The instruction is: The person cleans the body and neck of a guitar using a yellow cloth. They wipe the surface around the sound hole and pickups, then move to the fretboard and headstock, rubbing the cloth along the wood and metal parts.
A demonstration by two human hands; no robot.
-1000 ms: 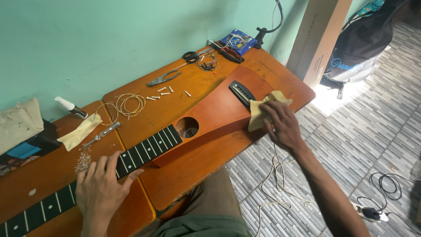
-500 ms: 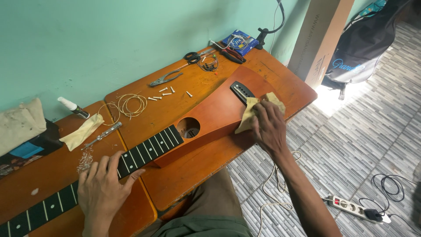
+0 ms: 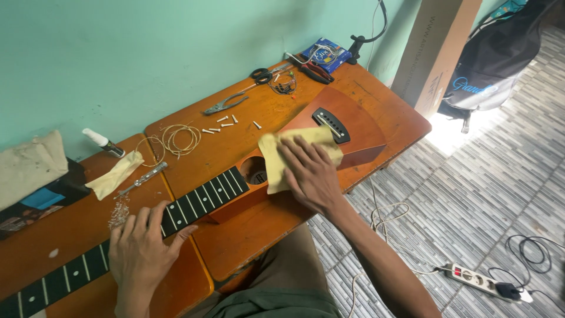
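1. Here, the guitar lies flat across the wooden table, and both hands rest on it: the right hand on the body, the left hand on the neck.
2. The right hand is spread flat, palm down, fingers fanned out, pressing a pale yellow cloth against the guitar's top, just beside the sound hole and close to the dark bridge.
3. The left hand is loosely curled over the fretboard, fingers draped across its far edge and thumb on the near edge; it clasps the neck rather than pinching anything.
4. The guitar's body is smooth reddish-brown wood with a faint sheen; its visible outline looks angular, almost wedge-shaped. The fretboard is black, crossed by pale fret lines, and carries no strings that can be made out.
5. The cloth looks soft and crumpled, roughly rectangular, with one corner folded toward the sound hole.
6. The guitar's long axis runs diagonally, from the lower left of the view to the upper right. The neck points toward the lower left, past the left hand; the body end points to the upper right, toward the table's far corner.
7. Behind the guitar lie coiled strings, small white bridge pins, pliers and a second folded cloth.
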